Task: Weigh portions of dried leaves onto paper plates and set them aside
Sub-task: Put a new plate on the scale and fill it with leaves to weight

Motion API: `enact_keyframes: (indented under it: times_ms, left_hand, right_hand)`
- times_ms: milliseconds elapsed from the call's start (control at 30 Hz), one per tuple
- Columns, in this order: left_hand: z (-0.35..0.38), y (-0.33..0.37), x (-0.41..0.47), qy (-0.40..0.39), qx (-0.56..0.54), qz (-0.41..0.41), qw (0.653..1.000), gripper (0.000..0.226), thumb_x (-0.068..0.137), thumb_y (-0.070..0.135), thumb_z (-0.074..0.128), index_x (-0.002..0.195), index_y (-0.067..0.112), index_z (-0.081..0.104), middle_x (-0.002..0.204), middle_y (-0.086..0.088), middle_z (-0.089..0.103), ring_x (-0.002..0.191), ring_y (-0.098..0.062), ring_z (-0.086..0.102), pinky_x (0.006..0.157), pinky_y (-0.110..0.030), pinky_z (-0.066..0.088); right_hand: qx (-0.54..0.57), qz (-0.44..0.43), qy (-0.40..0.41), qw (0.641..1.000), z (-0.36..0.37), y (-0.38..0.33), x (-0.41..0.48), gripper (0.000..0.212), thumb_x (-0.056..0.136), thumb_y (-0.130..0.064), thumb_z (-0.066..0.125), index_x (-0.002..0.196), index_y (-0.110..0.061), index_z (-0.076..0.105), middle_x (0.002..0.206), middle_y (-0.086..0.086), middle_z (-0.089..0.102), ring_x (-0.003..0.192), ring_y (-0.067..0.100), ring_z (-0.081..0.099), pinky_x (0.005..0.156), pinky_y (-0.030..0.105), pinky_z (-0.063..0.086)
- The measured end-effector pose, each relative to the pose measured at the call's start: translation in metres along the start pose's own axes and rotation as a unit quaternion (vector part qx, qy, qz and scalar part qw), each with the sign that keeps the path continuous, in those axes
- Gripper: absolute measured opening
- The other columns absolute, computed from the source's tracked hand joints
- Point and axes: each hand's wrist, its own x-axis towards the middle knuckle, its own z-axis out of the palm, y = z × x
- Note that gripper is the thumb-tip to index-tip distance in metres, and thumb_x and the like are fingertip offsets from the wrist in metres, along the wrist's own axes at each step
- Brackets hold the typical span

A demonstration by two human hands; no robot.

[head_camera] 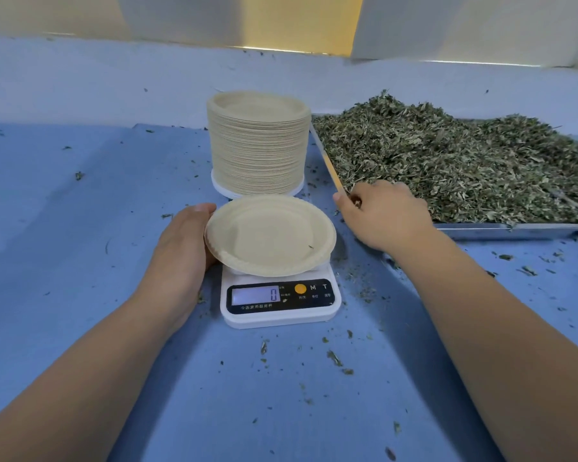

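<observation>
Left grip (181, 248): thumb on the near-left rim of the paper plate (267, 235), fingers tucked under it. I am holding it to steady it on the kitchen scale (281, 315), since the plate overhangs the platform. The display (254, 295) reads 0, so I judge it tared and ready.

Right grip (384, 218): fingers curled at the near-left corner of the metal tray (514, 228), pinching a small tuft of dried leaves (447, 161). The rest of the heap lies in the tray, just right of the scale for a short carry.

Spare stack of paper plates (257, 145) stands behind the scale. Leaf crumbs are scattered over the blue desk (80, 228). The plate is empty apart from one fleck.
</observation>
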Motion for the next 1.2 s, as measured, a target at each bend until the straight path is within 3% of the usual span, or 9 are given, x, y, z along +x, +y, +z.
enact_keyframes:
  times_ms: [67,133,267,333,467,633,933,1133,1200]
  left_hand:
    - [0.000,0.001,-0.001,0.000,-0.008,-0.006,1.000,0.025,0.073,0.059,0.048,0.072,0.045,0.069,0.118,0.003,0.071,0.112,-0.023,0.067,0.107,-0.052,0.049]
    - [0.001,0.000,0.000,-0.001,-0.009,-0.006,1.000,0.024,0.068,0.059,0.047,0.070,0.041,0.062,0.111,0.002,0.069,0.105,-0.023,0.066,0.107,-0.052,0.047]
    - [0.002,-0.003,0.002,-0.008,-0.009,-0.004,1.000,0.031,0.071,0.056,0.048,0.080,0.030,0.061,0.105,0.001,0.068,0.100,-0.023,0.064,0.106,-0.054,0.047]
    - [0.001,-0.004,0.003,-0.008,-0.004,-0.009,1.000,0.034,0.076,0.052,0.049,0.087,0.026,0.068,0.112,-0.003,0.071,0.108,-0.027,0.067,0.107,-0.053,0.049]
    - [0.000,-0.006,0.006,-0.017,-0.002,-0.002,1.000,0.033,0.083,0.044,0.048,0.092,0.018,0.065,0.098,-0.003,0.064,0.094,-0.024,0.060,0.103,-0.050,0.049]
    - [0.001,-0.005,0.001,-0.003,-0.004,-0.010,1.000,0.028,0.085,0.051,0.046,0.087,0.041,0.073,0.110,0.007,0.074,0.108,-0.017,0.069,0.104,-0.046,0.051]
    - [0.001,0.000,-0.003,0.001,0.010,-0.015,1.000,0.023,0.075,0.064,0.045,0.080,0.062,0.068,0.120,0.013,0.070,0.119,-0.013,0.064,0.111,-0.045,0.044]
    - [0.000,-0.007,0.003,0.002,0.031,-0.014,0.999,0.062,0.074,0.070,0.043,0.130,0.049,0.059,0.141,0.017,0.059,0.134,-0.010,0.054,0.118,-0.042,0.037]
    - [0.000,-0.006,0.003,0.005,0.032,-0.019,0.999,0.060,0.079,0.067,0.043,0.134,0.048,0.058,0.141,0.015,0.059,0.134,-0.011,0.054,0.118,-0.043,0.037]
  right_hand:
    - [-0.010,0.020,-0.085,0.996,-0.003,-0.001,0.000,0.071,0.095,-0.076,0.013,0.116,-0.026,0.059,0.119,0.008,0.058,0.114,0.036,0.053,0.095,0.054,0.045]
    - [-0.005,0.021,-0.128,0.992,-0.003,0.000,0.000,0.072,0.094,-0.077,0.010,0.096,-0.024,0.058,0.102,0.006,0.062,0.098,0.032,0.058,0.088,0.050,0.049]
    - [-0.002,0.006,-0.021,1.000,0.004,-0.002,-0.003,0.060,0.102,-0.062,0.024,0.074,-0.017,0.053,0.074,0.004,0.057,0.065,0.024,0.053,0.060,0.034,0.040]
    - [0.012,0.000,0.016,1.000,0.006,-0.003,-0.004,0.057,0.104,-0.056,0.030,0.069,-0.015,0.051,0.067,0.005,0.054,0.059,0.023,0.050,0.054,0.030,0.035]
    - [0.054,0.004,0.032,0.998,0.004,0.000,-0.003,0.057,0.104,-0.051,0.037,0.064,-0.011,0.049,0.059,0.007,0.052,0.055,0.026,0.051,0.049,0.027,0.030]
    - [0.129,0.024,0.204,0.970,0.000,0.004,-0.003,0.051,0.103,-0.042,0.047,0.060,-0.016,0.037,0.049,0.001,0.041,0.045,0.022,0.039,0.046,0.028,0.019]
    - [0.153,0.037,0.195,0.968,0.001,0.012,-0.001,0.047,0.101,-0.037,0.043,0.066,-0.007,0.048,0.052,0.008,0.045,0.046,0.025,0.037,0.046,0.029,0.024]
    - [0.167,0.031,0.205,0.964,-0.008,0.006,-0.006,0.046,0.104,-0.037,0.043,0.070,-0.007,0.052,0.055,0.007,0.049,0.050,0.030,0.046,0.048,0.031,0.028]
    - [0.174,-0.002,0.227,0.958,-0.019,-0.012,-0.009,0.044,0.104,-0.037,0.044,0.069,-0.010,0.050,0.053,0.000,0.045,0.051,0.029,0.046,0.049,0.032,0.026]
